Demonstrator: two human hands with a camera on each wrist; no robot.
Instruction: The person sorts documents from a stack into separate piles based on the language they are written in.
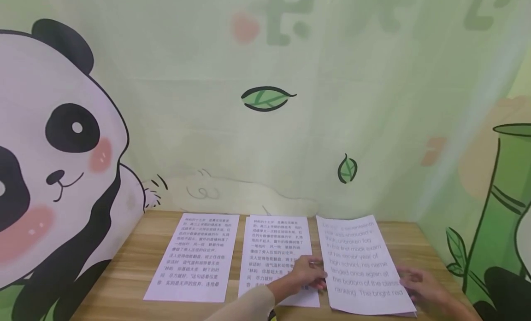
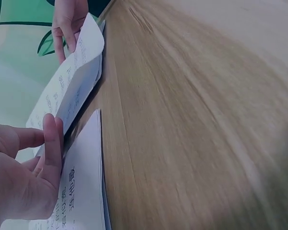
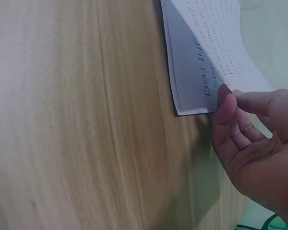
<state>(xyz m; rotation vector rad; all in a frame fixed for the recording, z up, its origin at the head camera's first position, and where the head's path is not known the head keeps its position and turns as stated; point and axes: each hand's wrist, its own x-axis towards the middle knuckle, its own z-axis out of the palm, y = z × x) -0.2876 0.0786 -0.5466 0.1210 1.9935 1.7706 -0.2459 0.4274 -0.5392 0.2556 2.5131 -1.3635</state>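
A white sheet of paper (image 1: 361,261) printed with large English text is held at both side edges, raised over another printed sheet (image 3: 186,93) lying on the table. My left hand (image 1: 304,272) pinches its left edge, crossing over the lower right part of the middle stack of sheets with Chinese text (image 1: 275,238). At the opposite edge my right hand (image 1: 423,286) grips the paper between thumb and fingers. The right wrist view shows the paper bowed upward beside those fingertips (image 3: 224,91).
Another sheet with Chinese text (image 1: 192,256) lies flat at the left of the wooden table (image 1: 120,270). Behind the table's back edge hangs a green cloth (image 1: 186,118) printed with a panda, leaves and bamboo.
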